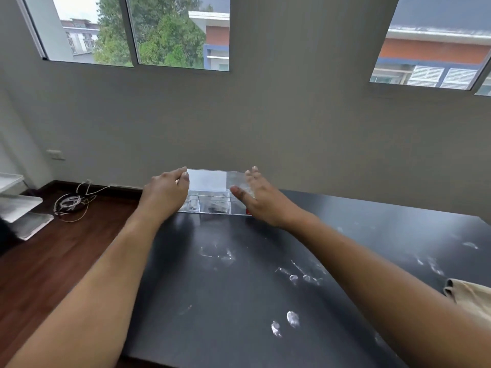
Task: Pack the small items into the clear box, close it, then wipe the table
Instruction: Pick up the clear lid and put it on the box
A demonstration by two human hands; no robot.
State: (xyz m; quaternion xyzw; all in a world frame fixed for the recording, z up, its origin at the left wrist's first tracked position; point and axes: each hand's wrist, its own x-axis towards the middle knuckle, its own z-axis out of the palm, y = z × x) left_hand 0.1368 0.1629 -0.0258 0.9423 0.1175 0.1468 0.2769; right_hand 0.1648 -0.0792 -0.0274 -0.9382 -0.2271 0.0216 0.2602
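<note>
A clear box (212,205) with inner compartments sits at the far left corner of the black table (239,288). Its clear lid (210,180) stands raised above the box. My left hand (166,193) pinches the lid's upper left corner between thumb and fingers. My right hand (261,200) is at the lid's right side with fingers spread, the palm over the right end of the box. Small dark items show dimly inside the compartments, and a bit of red (247,210) shows at the box's right end under my right hand.
White smudges and fingerprints (292,277) mark the tabletop. A beige cloth (470,293) lies at the table's right edge. A coil of white cable (70,204) and white trays (24,208) are on the wooden floor to the left. The wall stands just behind the box.
</note>
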